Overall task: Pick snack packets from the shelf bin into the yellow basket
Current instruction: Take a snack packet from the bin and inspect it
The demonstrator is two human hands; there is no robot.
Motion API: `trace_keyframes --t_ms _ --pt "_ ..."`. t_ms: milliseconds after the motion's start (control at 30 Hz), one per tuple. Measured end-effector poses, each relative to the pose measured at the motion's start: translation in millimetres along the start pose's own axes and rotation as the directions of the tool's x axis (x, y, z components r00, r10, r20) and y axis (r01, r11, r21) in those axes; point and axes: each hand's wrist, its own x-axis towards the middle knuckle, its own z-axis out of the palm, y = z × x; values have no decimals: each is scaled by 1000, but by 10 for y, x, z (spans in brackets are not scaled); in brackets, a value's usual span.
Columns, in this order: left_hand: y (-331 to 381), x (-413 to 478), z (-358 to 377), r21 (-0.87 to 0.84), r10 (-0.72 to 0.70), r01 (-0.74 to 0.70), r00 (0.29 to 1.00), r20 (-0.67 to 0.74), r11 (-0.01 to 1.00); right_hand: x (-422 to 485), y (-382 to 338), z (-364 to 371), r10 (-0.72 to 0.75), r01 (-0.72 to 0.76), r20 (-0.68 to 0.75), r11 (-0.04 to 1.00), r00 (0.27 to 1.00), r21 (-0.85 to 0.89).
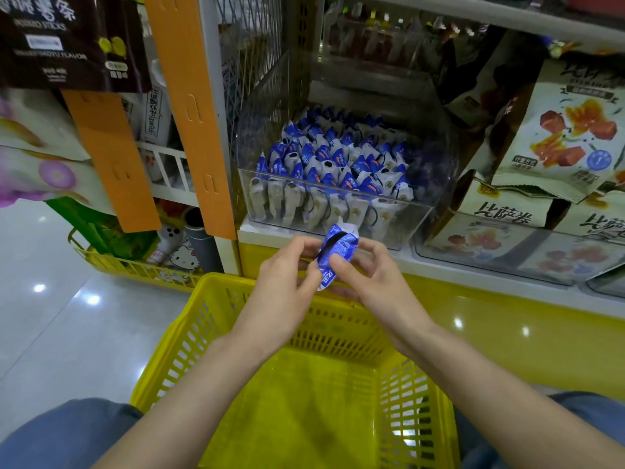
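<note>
A shop: retail shelves (507,275) carry a clear bin (338,204) packed with blue snack packets (338,157), hanging printed snack bags (561,130), and a yellow shopping basket (236,333) below.

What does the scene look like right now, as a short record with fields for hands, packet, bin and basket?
left hand: pinches the left side of the snack packet
right hand: pinches the packet's right side
snack packet: blue and white, held in front of the shelf bin, above the basket's far rim
shelf bin: clear, holds many similar packets
yellow basket: below the hands, no packet visible on its floor
</note>
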Motion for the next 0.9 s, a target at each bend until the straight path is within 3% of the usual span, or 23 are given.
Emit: trace_keyframes --t_ms 267,500,600,767,900 --pt "-57 -15 -35 234 97 -92 995 -8 968 -35 -7 8 14 0 107 991 994 -135" --pt "22 -35 -71 327 76 -71 997 -1 942 -33 -3 22 47 -12 172 980 984 -198" --pt "54 -41 -82 395 170 -148 985 -21 907 -35 0 18 42 12 216 970 975 -241" --pt "37 -8 -46 344 159 -135 986 -44 929 -24 14 13 17 60 246 953 969 -298" --pt "33 -28 -26 243 139 -139 990 20 960 6 9 -11 -19 66 151 947 988 -314"
